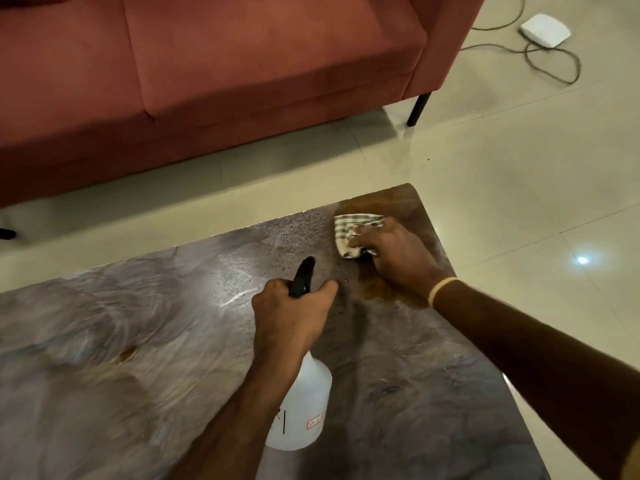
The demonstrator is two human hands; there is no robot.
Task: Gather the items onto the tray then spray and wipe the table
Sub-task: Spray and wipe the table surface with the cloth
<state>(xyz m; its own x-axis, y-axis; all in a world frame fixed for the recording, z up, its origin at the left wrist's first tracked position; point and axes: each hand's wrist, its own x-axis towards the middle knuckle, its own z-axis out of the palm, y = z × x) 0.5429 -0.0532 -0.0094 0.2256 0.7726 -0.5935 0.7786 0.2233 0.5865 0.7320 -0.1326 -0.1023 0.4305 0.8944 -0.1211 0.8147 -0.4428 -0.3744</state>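
A white spray bottle (304,407) with a black trigger head hangs above the dark marbled table (138,323). My left hand (291,313) grips the bottle's neck and trigger, nozzle pointing toward the far right corner. There my right hand (394,254) holds a crumpled striped cloth (349,230) pressed against the tabletop, where the surface looks wet and darker brown. No tray or other items are in view.
A red sofa (207,81) stands beyond the table's far edge, with a strip of pale tiled floor (519,168) between them. A white device (545,31) with a cable lies on the floor at the far right. The table's right edge runs close to my right forearm.
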